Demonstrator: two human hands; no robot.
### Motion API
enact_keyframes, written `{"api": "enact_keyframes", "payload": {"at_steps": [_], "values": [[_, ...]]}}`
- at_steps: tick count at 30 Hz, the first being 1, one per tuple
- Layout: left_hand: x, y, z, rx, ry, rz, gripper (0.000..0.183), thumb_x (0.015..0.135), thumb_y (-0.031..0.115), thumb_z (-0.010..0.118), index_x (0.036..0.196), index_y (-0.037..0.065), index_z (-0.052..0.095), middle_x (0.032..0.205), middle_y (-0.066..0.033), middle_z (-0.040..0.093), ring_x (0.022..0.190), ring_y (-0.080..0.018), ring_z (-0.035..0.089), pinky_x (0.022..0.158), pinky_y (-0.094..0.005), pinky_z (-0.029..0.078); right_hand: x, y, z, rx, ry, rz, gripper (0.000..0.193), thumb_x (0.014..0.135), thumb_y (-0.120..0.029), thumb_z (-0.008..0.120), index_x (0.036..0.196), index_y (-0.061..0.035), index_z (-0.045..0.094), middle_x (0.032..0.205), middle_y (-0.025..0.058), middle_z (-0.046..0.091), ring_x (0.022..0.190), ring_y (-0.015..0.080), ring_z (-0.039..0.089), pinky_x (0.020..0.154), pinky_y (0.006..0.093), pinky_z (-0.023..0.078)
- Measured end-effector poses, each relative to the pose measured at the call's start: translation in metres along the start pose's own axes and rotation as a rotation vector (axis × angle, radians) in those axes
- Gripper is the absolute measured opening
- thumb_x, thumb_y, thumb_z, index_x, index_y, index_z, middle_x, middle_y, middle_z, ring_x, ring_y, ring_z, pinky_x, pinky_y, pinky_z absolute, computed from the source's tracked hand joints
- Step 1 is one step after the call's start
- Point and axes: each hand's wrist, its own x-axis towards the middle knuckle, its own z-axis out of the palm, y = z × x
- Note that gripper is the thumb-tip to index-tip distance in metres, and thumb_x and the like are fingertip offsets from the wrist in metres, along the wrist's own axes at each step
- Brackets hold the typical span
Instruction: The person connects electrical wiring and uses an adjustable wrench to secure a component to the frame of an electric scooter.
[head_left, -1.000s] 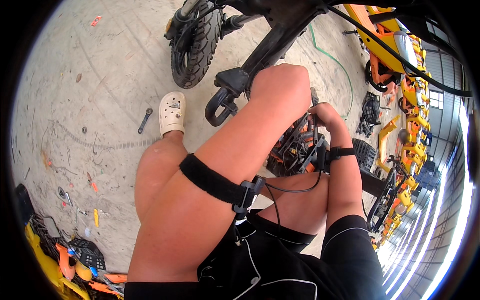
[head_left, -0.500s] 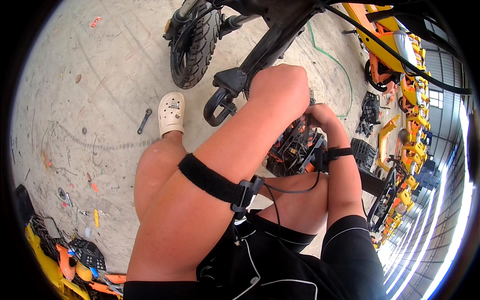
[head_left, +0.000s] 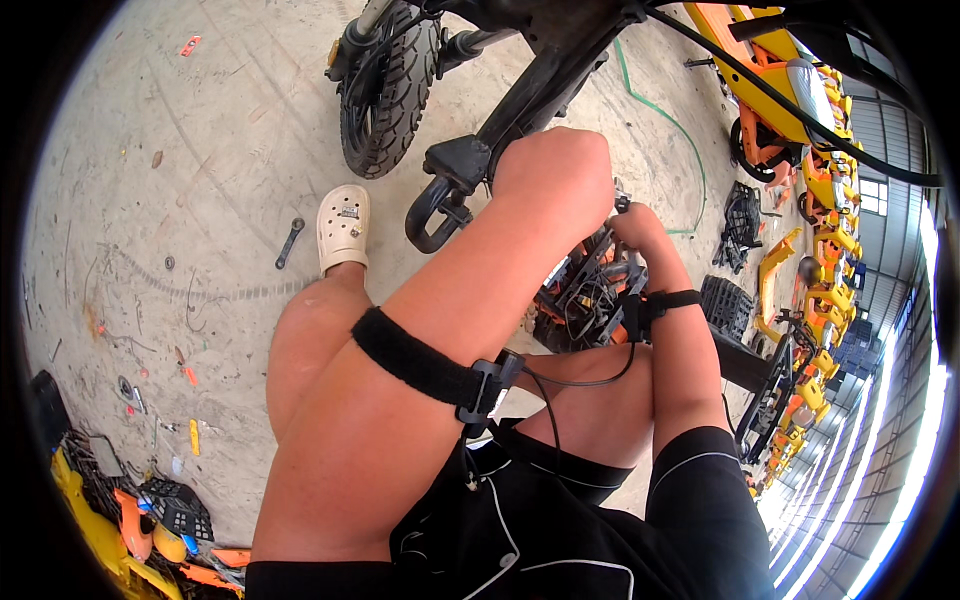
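Note:
I squat beside a black scooter frame (head_left: 530,80) with a knobby tyre (head_left: 385,90). My left hand (head_left: 555,175) is curled into a fist just right of a black bracket (head_left: 450,175) on the frame. Its fingers are hidden behind the back of the hand, so what it grips does not show. My right hand (head_left: 637,230) sits close beside it, closed on a small grey tool (head_left: 621,201) whose tip sticks up. Under both hands lies an open compartment of black and orange wires (head_left: 580,295). Black straps with a cable circle both forearms.
A white clog (head_left: 343,225) is on my left foot, with a wrench (head_left: 288,240) on the concrete beside it. A green hose (head_left: 680,130) curves behind the frame. Orange and yellow vehicles (head_left: 800,90) and black crates (head_left: 740,215) line the right. Loose parts (head_left: 130,520) pile up at lower left.
My right hand has moved up and left, closer to my left hand, and no longer pinches the black cable. The left hand stayed almost in place.

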Motion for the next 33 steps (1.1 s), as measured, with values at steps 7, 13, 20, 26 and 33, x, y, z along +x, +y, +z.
{"api": "enact_keyframes", "payload": {"at_steps": [7,13,20,26,33], "values": [[-0.001,0.0,-0.004,-0.002,0.011,0.016,0.022,0.09,0.02,0.059,0.092,0.004,0.074,0.089,-0.0191,0.073,0.089,-0.0375,0.07,0.081,-0.0479,0.056,0.031,0.041,0.009,-0.05,0.946,-0.524,0.023,0.087,-0.013,0.055,0.103,-0.0049,0.069,0.107,0.021,0.069,0.1,0.044,0.065,0.087,0.0522,0.052],[0.003,-0.002,-0.003,-0.008,0.017,0.015,0.022,0.09,0.021,0.059,0.092,0.004,0.073,0.09,-0.0186,0.073,0.09,-0.0371,0.071,0.081,-0.0475,0.056,0.0,0.02,-0.018,0.187,0.413,-0.133,0.017,0.085,-0.011,0.059,0.092,0.002,0.067,0.085,0.0156,0.073,0.077,0.0339,0.07,0.071,0.0434,0.057],[-0.001,0.003,-0.005,-0.022,0.017,0.031,0.023,0.089,0.021,0.059,0.096,0.004,0.074,0.095,-0.0186,0.073,0.092,-0.037,0.071,0.082,-0.0477,0.056,-0.025,0.012,-0.024,0.693,-0.191,0.068,0.016,0.088,-0.012,0.06,0.085,0.0007,0.069,0.072,0.0099,0.071,0.058,0.0198,0.067,0.048,0.0306,0.048],[-0.003,0.004,-0.008,-0.015,-0.005,0.007,0.025,0.091,0.021,0.058,0.099,0.004,0.074,0.096,-0.0187,0.073,0.093,-0.0368,0.071,0.083,-0.047,0.056,-0.024,0.01,-0.018,0.789,-0.25,0.068,0.016,0.091,-0.014,0.06,0.087,-0.0005,0.068,0.072,0.0077,0.07,0.056,0.0183,0.066,0.046,0.0305,0.045],[-0.004,0.007,-0.01,-0.014,-0.045,-0.012,0.025,0.091,0.021,0.057,0.1,0.005,0.075,0.097,-0.0186,0.073,0.095,-0.0368,0.071,0.084,-0.0467,0.056,-0.017,0.011,-0.014,0.812,-0.302,0.071,0.015,0.092,-0.013,0.059,0.089,-0.0007,0.067,0.074,0.0081,0.071,0.059,0.0193,0.068,0.048,0.0293,0.047]]}}
